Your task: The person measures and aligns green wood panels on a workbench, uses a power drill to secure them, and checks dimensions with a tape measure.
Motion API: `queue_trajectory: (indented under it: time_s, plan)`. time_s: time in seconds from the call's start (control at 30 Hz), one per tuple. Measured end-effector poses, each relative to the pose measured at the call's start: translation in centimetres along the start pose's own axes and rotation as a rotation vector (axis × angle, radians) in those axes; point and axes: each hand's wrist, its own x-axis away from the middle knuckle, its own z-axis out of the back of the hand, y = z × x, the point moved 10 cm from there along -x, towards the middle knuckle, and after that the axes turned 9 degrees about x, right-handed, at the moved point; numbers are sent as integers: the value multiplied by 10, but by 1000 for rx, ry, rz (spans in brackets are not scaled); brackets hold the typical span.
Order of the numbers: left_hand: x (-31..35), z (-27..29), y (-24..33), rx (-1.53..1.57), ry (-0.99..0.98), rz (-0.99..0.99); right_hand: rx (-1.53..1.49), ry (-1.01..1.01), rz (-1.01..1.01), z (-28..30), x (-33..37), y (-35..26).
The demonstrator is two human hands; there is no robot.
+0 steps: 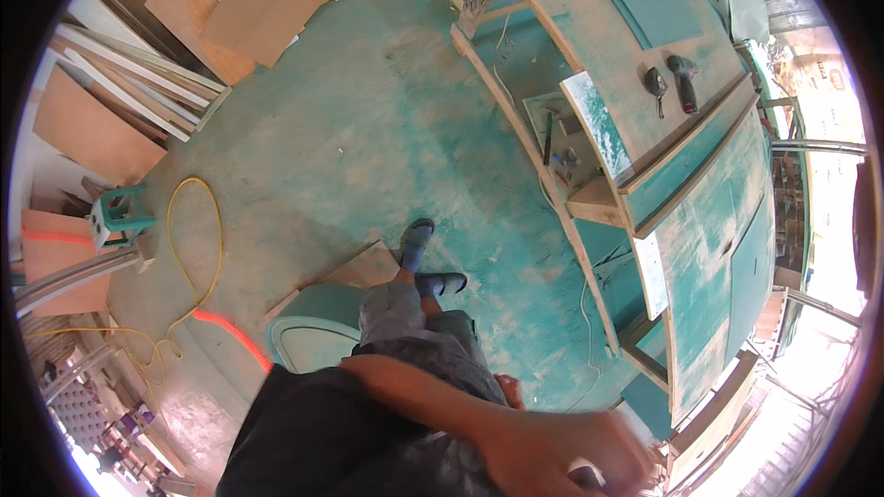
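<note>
My left hand (571, 456), close and blurred, is at the lower right, its forearm crossing in front of my body. Its fingers are curled around a small pale and dark thing (587, 474) that I cannot make out. Behind that forearm, beside my thigh, only a small part of my right hand (509, 390) shows; most of its fingers are hidden. Nearest to the hands is the long wooden workbench (704, 299), dusty and stained teal. On its far part lie a dark cordless drill (683, 85) and a smaller black tool (655, 85).
A teal curved panel (322, 320) stands by my legs. A yellow hose (217, 221) and an orange coiled hose (235, 335) lie on the left floor. Beyond are a green stool (122, 213) and stacked boards (138, 83). A white cable (589, 322) trails beside the bench.
</note>
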Motion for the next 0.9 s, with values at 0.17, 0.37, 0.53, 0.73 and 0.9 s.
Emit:
queue_trajectory:
  time_s: [0.17, 0.37, 0.53, 0.73, 0.9]
  plan:
    - [240, 51, 178, -823, 1106, -1042, -906, 254, -320, 148, 2, -93]
    - [159, -48, 278, -1755, 719, -959, -756, 82, -381, 129, -24, -115]
    - [148, -72, 308, -1985, 545, -514, -445, -26, -364, 128, -43, -130]
    - [172, -92, 359, -2225, 841, -785, -553, -21, -270, 144, -51, -142]
    - [168, -84, 371, -2603, 1065, -455, -547, 28, -434, 165, -26, -172]
